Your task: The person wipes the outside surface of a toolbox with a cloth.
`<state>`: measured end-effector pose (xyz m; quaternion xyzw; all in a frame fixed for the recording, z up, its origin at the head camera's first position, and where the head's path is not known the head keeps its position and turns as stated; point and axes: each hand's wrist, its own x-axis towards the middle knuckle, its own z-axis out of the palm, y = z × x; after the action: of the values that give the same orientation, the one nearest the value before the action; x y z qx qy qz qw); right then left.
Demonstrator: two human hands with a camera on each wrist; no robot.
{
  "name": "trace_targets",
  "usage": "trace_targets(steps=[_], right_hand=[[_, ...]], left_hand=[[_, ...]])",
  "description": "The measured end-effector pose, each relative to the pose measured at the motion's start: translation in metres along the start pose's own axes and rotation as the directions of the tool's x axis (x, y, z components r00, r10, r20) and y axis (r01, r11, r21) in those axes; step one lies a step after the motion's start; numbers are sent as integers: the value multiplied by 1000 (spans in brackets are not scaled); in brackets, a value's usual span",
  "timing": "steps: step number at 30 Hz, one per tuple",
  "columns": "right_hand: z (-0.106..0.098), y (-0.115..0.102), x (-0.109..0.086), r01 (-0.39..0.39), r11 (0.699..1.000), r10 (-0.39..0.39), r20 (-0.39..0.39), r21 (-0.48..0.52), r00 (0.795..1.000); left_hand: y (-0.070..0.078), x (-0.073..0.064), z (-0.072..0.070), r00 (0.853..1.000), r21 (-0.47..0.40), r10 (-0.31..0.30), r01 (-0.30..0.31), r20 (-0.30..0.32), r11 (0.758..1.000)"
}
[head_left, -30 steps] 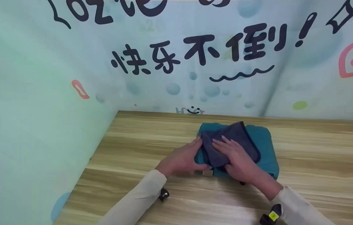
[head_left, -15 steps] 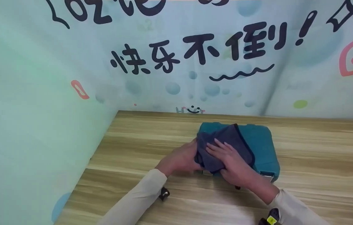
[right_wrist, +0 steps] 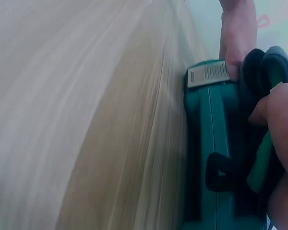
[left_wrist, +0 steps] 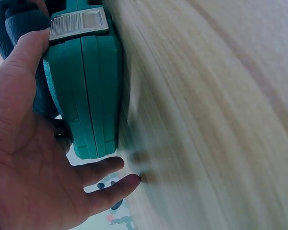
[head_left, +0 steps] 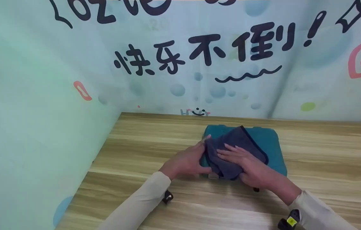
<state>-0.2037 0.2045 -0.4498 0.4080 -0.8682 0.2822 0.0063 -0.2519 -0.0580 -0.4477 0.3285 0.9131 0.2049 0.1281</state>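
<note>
A teal hard-sided case (head_left: 274,150) with a pale front latch (left_wrist: 79,24) lies flat on the table. A dark grey-blue cloth (head_left: 236,137) with a black edge covers much of its lid. My left hand (head_left: 187,161) holds the case's left end, thumb at the front near the latch and fingers toward the back corner. Two of its fingers stick out free in the left wrist view. Atop the cloth, my right hand (head_left: 247,163) presses with straight fingers. In the right wrist view a small black loop (right_wrist: 216,172) hangs before the case's front.
The wood-grain table (head_left: 142,140) extends around the case on all sides. Behind it rises a printed pale-blue backdrop (head_left: 155,92), which also runs along the left side. A wrist camera (head_left: 167,197) is strapped under each sleeve.
My right hand and the cloth slid left and toward me, then back to the right across the lid. The left hand stays at the case's left end, and the case barely moves.
</note>
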Motion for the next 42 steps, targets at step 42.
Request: trace_targets(steps=[42], right_hand=[[-41, 57, -69, -39, 999, 33, -278, -16, 960]], left_hand=[[6, -5, 2, 999, -28, -49, 50, 7, 998]])
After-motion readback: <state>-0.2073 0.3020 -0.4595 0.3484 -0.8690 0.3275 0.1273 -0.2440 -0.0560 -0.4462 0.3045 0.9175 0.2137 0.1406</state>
